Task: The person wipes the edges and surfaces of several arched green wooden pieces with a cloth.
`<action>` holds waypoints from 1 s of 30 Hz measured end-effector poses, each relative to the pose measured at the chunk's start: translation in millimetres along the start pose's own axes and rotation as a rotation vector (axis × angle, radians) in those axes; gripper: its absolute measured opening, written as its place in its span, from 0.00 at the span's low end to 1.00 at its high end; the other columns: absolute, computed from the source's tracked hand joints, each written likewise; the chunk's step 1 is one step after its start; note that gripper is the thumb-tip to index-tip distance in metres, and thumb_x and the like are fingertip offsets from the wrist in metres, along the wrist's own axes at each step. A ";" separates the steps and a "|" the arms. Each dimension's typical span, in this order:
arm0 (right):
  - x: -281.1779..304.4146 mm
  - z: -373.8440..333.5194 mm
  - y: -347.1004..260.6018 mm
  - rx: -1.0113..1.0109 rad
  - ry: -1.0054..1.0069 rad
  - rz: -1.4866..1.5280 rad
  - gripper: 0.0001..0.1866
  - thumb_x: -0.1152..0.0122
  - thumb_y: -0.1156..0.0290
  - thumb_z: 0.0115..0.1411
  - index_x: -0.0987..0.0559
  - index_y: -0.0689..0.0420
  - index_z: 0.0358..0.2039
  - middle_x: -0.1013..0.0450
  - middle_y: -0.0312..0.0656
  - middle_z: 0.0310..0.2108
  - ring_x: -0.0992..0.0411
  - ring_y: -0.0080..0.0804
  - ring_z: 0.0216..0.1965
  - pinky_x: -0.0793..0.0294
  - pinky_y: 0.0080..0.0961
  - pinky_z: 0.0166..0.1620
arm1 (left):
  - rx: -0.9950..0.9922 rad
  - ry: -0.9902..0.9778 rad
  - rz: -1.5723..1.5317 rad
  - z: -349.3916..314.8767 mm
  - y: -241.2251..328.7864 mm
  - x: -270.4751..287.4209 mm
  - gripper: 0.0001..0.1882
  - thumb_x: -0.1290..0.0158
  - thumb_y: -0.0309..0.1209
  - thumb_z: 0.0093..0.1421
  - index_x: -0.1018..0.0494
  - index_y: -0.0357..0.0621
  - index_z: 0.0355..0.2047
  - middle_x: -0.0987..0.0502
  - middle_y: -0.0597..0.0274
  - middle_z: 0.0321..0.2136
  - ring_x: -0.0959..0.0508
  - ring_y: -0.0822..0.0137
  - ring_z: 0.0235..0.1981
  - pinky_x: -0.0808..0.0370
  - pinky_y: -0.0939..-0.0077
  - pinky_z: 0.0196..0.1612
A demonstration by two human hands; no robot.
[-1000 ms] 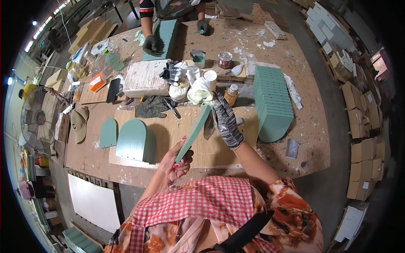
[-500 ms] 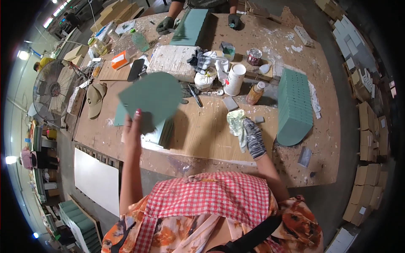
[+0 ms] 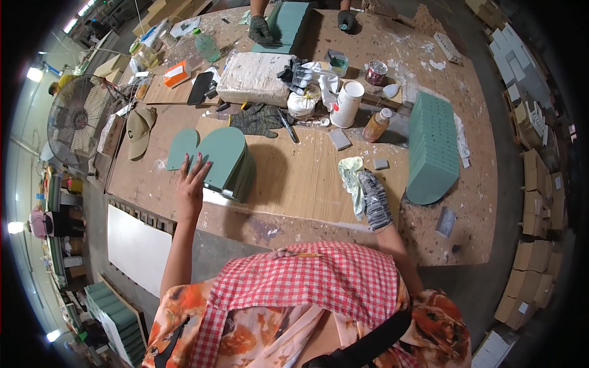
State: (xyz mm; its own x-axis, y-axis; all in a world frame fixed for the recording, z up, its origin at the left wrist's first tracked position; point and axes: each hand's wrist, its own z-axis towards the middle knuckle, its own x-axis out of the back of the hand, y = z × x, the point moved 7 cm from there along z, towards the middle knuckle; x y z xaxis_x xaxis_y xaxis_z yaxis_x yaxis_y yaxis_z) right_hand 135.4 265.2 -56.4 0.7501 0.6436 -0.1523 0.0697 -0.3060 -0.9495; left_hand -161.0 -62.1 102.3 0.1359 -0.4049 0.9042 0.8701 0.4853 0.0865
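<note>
Bare, with its fingers stretched out, my left hand (image 3: 191, 183) rests at the near left edge of a green round-ended panel (image 3: 223, 154). That panel tops a stack of similar green panels (image 3: 244, 178) on the table. Beside it, to the left, lies another green round-ended panel (image 3: 182, 147), partly under my fingertips. My right hand (image 3: 376, 199), in a grey-striped glove, is closed on a crumpled pale yellow-green cloth (image 3: 351, 178) at the board's right side. A small grey block (image 3: 380, 164) lies just beyond that hand.
A tall stack of green panels (image 3: 432, 147) stands at the right. Behind the wooden board (image 3: 294, 178) are a dark work glove (image 3: 261, 119), marker (image 3: 287, 126), white cup (image 3: 348, 104), bottle (image 3: 377, 125) and wrapped block (image 3: 254, 78). Across the table, a co-worker's gloved hand (image 3: 260, 29) touches green panels.
My left hand has lowered the green panel from midair onto the stack, and its fingers have spread. The right hand still grips the cloth. The co-worker's left-side hand has moved onto the panels.
</note>
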 end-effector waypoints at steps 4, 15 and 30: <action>13.9 2.5 -3.7 0.173 -0.008 -0.113 0.16 0.52 0.69 0.63 0.28 0.63 0.49 0.29 0.41 0.45 0.31 0.27 0.46 0.34 0.23 0.52 | -0.052 -0.023 -0.013 -7.4 6.4 -11.6 0.27 0.58 0.13 0.50 0.28 0.50 0.49 0.32 0.64 0.55 0.39 0.50 0.59 0.39 0.59 0.59; 18.6 -1.2 -31.9 -0.216 -0.037 0.777 0.21 0.49 0.63 0.61 0.32 0.50 0.55 0.33 0.36 0.52 0.33 0.31 0.49 0.32 0.33 0.51 | 0.334 0.081 -0.466 27.6 -9.6 -20.7 0.25 0.49 0.29 0.53 0.32 0.52 0.54 0.34 0.52 0.56 0.42 0.49 0.61 0.49 0.51 0.62; 27.3 108.5 -210.4 1.037 0.428 -0.580 0.12 0.52 0.76 0.58 0.28 0.59 0.43 0.28 0.42 0.39 0.31 0.33 0.39 0.31 0.25 0.44 | 0.535 -0.503 0.011 72.7 7.6 -82.4 0.59 0.33 0.55 0.27 0.48 0.71 0.63 0.48 0.46 0.60 0.48 0.45 0.61 0.44 0.41 0.53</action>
State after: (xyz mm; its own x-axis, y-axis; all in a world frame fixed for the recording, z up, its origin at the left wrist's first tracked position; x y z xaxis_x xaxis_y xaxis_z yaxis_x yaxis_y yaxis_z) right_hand 69.8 423.2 109.5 0.9481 0.1610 0.2741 0.0571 0.7619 -0.6452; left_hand -200.1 31.4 58.9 -0.2020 -0.0556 0.9778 0.5020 0.8514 0.1521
